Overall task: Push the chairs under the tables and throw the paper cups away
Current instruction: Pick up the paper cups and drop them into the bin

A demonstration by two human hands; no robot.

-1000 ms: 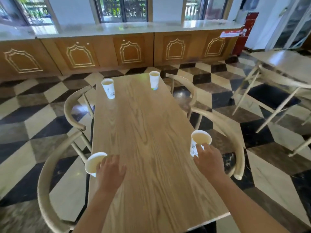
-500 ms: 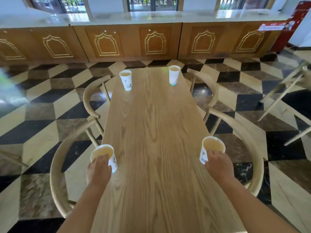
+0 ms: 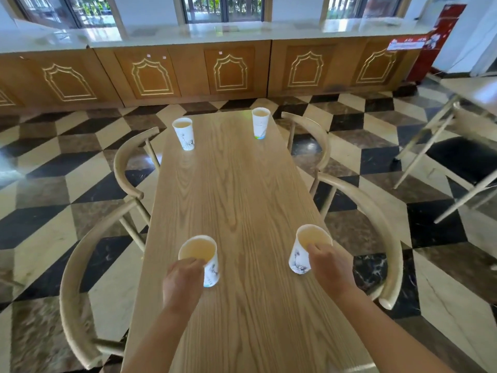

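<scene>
Both near cups have been drawn inward from the edges of the wooden table [image 3: 236, 200]. The left cup [image 3: 200, 258] is gripped by the left hand [image 3: 183, 285], the right cup [image 3: 306, 250] by the right hand [image 3: 332, 270]; two far cups [image 3: 184, 133] remain standing.

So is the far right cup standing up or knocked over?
Upright. The far right cup stands on its base on the table, open rim facing up.

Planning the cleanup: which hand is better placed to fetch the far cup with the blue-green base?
Right, probably. That cup stands at the table's far right corner, on the right hand's side. Both hands already hold cups, the left hand too.
</scene>
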